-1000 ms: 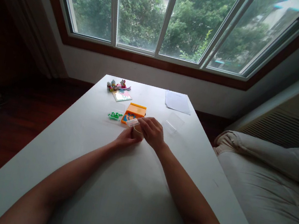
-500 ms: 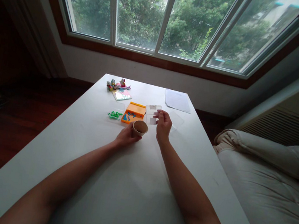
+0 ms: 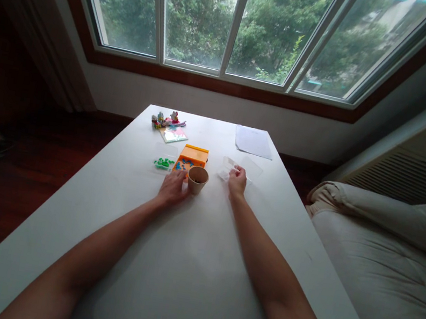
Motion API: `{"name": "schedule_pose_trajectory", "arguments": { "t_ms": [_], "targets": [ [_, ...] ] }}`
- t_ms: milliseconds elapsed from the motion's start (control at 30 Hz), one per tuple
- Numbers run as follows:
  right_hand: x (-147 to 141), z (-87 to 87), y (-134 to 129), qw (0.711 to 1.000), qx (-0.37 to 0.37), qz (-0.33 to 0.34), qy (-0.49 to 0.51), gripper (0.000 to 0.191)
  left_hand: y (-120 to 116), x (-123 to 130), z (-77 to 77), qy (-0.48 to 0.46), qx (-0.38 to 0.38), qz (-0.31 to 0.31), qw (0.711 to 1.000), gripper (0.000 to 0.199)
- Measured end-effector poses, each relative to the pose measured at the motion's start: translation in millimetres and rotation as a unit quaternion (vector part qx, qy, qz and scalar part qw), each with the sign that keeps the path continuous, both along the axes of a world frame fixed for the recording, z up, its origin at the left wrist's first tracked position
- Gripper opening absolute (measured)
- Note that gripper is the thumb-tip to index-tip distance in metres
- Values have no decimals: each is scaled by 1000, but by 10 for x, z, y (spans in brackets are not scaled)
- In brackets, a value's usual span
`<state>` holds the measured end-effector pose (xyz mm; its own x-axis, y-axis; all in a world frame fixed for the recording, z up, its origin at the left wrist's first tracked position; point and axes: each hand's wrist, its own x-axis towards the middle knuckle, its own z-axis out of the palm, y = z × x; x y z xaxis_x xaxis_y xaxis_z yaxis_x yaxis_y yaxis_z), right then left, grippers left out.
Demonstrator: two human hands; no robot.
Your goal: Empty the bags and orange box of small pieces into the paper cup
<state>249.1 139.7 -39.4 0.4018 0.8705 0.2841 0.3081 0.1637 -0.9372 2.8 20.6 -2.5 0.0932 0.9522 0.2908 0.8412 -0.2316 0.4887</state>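
Note:
A brown paper cup (image 3: pixel 197 180) with small dark pieces at its bottom stands upright on the white table. My left hand (image 3: pixel 173 187) rests at the cup's left side with fingers loosely stretched, no longer wrapped round it. Behind the cup, an orange case (image 3: pixel 195 154) lies with its lid up and small blue pieces (image 3: pixel 183 165) in it. My right hand (image 3: pixel 237 181) pinches a clear plastic box (image 3: pixel 226 166) close to the tabletop. Left of the orange case lies another clear box (image 3: pixel 166 150) holding small green pieces (image 3: pixel 164 163).
Another clear plastic container (image 3: pixel 253 167) lies just beyond my right hand. At the back left are small colourful brick figures (image 3: pixel 168 120) and a pastel card (image 3: pixel 173 134). Sheets of paper (image 3: pixel 254 142) lie at the back right. A pale sofa (image 3: pixel 378 247) flanks the table (image 3: pixel 195 265).
My left hand has set the cup down and loosened from it. My right hand has lowered the clear box and moved it right, away from the orange case.

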Motion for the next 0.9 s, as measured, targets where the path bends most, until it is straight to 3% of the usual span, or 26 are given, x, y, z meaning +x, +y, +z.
{"name": "schedule_pose_trajectory", "arguments": {
  "t_ms": [67, 167, 433, 733, 900],
  "targets": [
    [-7, 43, -31, 999, 15, -41, -20, 37, 18, -47, 14, 32, -12, 36, 999, 61],
    [-43, 178, -130, 990, 108, -77, -56, 33, 42, -114, 37, 81, -43, 86, 992, 59],
    [-226, 491, -485, 966, 216, -12, -142, 21, 31, -120, 87, 132, -59, 115, 983, 21],
    [-374, 580, -604, 971, 159, 94, -149, 24, 8, -30, 151, 32, 5, 128, 991, 22],
    [-413, 596, -574, 980, 112, 105, -130, 26, -19, 36, 224, 26, 32, 126, 991, 25]
  ]
}}
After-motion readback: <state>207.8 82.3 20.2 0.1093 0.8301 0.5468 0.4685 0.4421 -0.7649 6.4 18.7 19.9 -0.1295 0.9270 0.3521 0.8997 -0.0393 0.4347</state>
